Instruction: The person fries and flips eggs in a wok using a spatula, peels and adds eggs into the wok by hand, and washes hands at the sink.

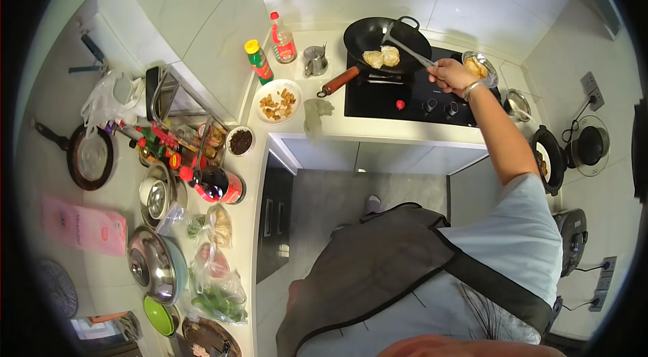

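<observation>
My right hand is closed around the handle of a grey spatula, its arm stretched over the stove. The spatula's head reaches into a black wok beside fried eggs, pale with browned edges. I cannot tell whether it touches them. The wok sits on a black cooktop, its reddish-brown handle pointing toward the front left. A metal bowl holding browned food stands just beyond my right hand. My left hand does not show; only a strip of skin appears at the apron's left edge.
Left of the stove are a plate of browned pieces, a metal pot, two bottles and a crumpled cloth. The left counter carries sauce bottles, a lidded pot and bagged vegetables.
</observation>
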The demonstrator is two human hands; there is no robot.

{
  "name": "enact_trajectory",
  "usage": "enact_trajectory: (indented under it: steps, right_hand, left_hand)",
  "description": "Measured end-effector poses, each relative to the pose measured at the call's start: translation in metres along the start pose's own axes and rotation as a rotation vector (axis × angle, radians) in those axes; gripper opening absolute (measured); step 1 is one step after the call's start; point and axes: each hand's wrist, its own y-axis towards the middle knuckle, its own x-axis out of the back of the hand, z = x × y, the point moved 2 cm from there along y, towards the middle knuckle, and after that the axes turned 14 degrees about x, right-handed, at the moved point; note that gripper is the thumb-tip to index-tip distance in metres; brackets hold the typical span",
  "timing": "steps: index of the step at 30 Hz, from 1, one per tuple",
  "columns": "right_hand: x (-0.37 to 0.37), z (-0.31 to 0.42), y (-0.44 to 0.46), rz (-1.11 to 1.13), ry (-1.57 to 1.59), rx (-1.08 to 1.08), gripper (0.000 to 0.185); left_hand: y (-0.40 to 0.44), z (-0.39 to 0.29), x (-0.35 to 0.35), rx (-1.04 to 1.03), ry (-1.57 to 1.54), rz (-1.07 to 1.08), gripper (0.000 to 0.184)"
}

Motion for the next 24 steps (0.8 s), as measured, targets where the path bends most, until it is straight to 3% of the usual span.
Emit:
enact_trajectory:
  steps: [4,11,12,15,18,24]
  right_hand:
    - [0.036,0.025,0.026,-0.05,-0.513,-0.089,0.037]
    - [0.127,0.042,0.123,0.231,-1.213,0.362,0.032]
    - [0.128,0.053,0.131,0.254,-1.223,0.228,0.033]
    - [0.126,0.08,0.15,0.432,-1.405,0.197,0.028]
    - [0.122,0.091,0.171,0.566,-1.384,0.0,0.027]
    - [0.104,0.106,0.182,0.737,-1.193,0.04,0.026]
  left_hand:
    - [0.021,-0.046,-0.002,-0.055,0.034,0.005,0.033]
    - [0.042,-0.146,-0.019,-0.134,0.019,-0.022,0.037]
    - [0.045,-0.16,-0.023,-0.145,0.01,-0.027,0.038]
    - [0.051,-0.199,-0.035,-0.169,-0.007,-0.035,0.04]
    - [0.056,-0.228,-0.042,-0.182,-0.017,-0.049,0.042]
    - [0.068,-0.246,-0.044,-0.205,0.019,-0.043,0.047]
